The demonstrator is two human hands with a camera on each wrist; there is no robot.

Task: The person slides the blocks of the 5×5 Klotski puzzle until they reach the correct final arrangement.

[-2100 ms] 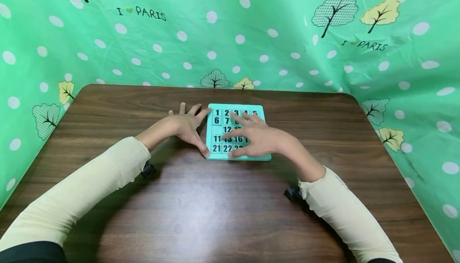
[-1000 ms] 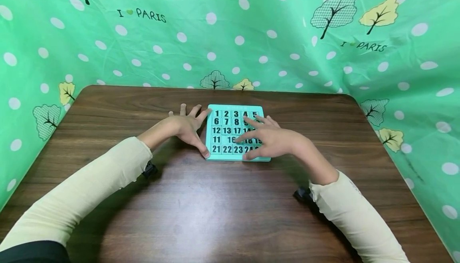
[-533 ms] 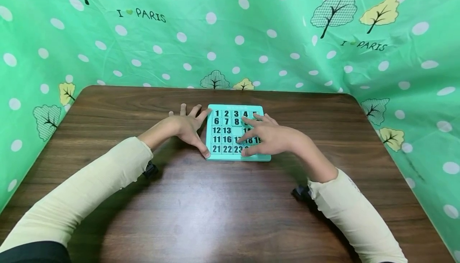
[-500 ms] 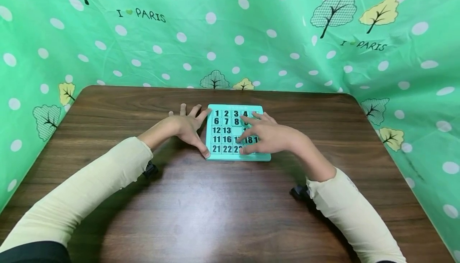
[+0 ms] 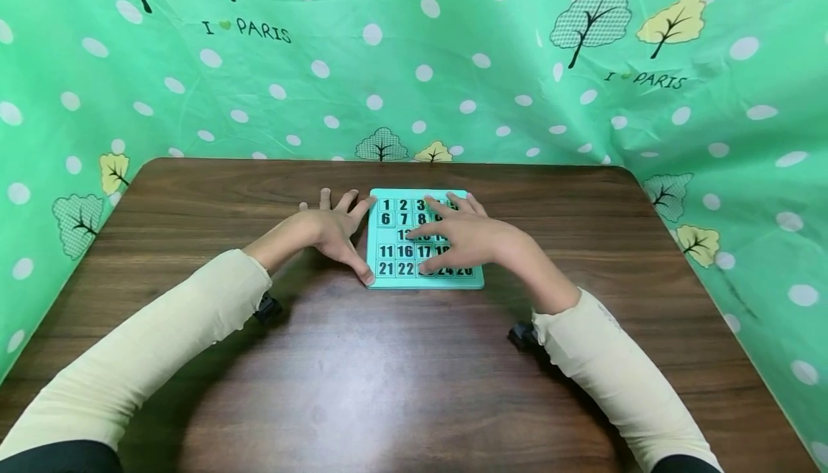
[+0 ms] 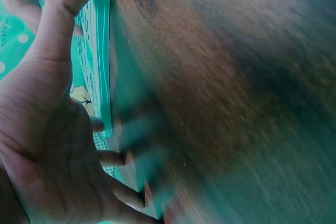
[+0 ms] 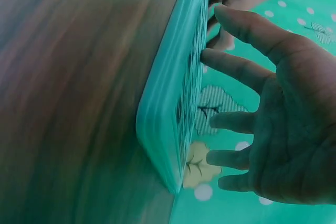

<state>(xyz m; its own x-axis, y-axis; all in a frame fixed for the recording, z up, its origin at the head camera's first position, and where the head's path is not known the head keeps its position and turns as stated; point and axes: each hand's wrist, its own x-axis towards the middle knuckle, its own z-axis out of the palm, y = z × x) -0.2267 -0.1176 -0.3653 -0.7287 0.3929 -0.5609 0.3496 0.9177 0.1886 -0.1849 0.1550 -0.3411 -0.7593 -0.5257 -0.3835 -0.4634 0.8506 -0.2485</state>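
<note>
A turquoise sliding number puzzle (image 5: 425,283) lies flat on the table. My left hand (image 5: 333,232) spans its left edge, with the thumb at the near corner, the index finger at the far corner and the other fingers spread on the table. Over the puzzle's right half is my right hand (image 5: 475,239), fingers spread and fairly straight. Its index fingertip is right at the 12 tile (image 5: 402,235) in the third row. A gap shows at the left end of that row. The right hand hides several tiles on the right side. In the right wrist view, its fingers hover along the tiled face.
The brown wooden table (image 5: 310,387) reaches back to a green polka-dot curtain (image 5: 427,42) with printed trees. Pale sleeves cover both forearms. Black wrist devices (image 5: 522,336) sit under the wrists.
The 12 and 13 tiles have slid right, and the third row's gap has moved from its middle to its left end. My right hand has shifted left and slightly away; the left hand stays at the edge.
</note>
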